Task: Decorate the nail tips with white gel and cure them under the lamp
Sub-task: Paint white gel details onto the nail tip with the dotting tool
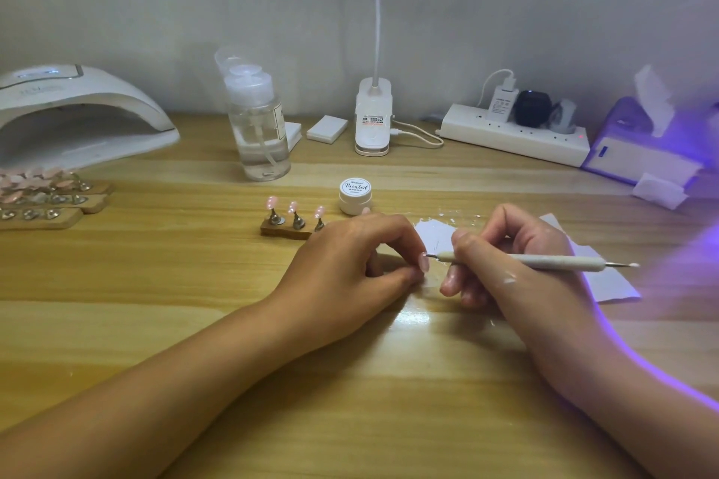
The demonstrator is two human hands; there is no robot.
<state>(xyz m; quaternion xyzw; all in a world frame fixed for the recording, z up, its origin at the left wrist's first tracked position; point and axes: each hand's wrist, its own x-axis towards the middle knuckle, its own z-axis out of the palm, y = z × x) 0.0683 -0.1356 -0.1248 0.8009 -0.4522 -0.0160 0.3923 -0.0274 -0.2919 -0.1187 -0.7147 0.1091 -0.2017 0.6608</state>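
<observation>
The curing lamp (78, 117) stands far left. The left hand (350, 261) pinches a pink nail tip (424, 262); the right hand (513, 257) grips a dotting pen (544, 260), its point touching that tip. Probably gel painting is in hand; the next move needs a steady stroke.

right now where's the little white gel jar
In the head view the white gel jar sits at mid-table, just beyond the left hand, right of the small wooden nail-tip stand and nearer than the clear pump bottle.
</observation>
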